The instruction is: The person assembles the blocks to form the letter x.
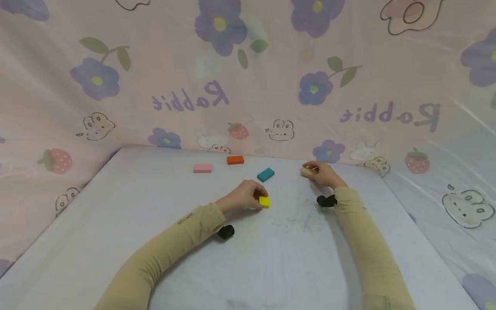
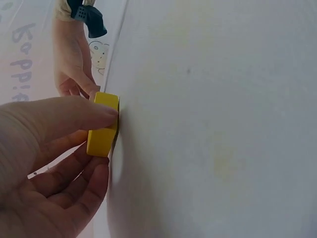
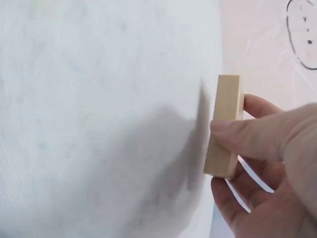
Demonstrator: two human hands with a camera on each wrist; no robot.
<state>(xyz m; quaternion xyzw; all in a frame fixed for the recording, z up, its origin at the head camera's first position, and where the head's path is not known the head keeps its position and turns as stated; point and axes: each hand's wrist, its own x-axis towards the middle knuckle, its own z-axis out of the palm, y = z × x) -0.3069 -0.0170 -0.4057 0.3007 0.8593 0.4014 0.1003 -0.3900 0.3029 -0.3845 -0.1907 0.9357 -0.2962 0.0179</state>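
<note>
My left hand (image 1: 245,196) pinches a yellow block (image 1: 264,202) at the middle of the white table. In the left wrist view the thumb lies across the face of the yellow block (image 2: 102,136), and the other fingers curl behind and below it. Farther back on the right, my right hand (image 1: 323,173) grips a plain wooden block (image 1: 306,172). The right wrist view has the thumb pressed on the long side of the wooden block (image 3: 227,99), fingers curled behind; a shadow falls on the table beside it. A teal block (image 1: 265,175) lies between the two hands, toward the back.
An orange block (image 1: 235,160) lies near the back edge of the white table (image 1: 116,206), with a pink block (image 1: 203,168) to its left. A printed curtain (image 1: 255,86) hangs behind the table. Black wrist devices (image 1: 226,232) stick out below both cuffs.
</note>
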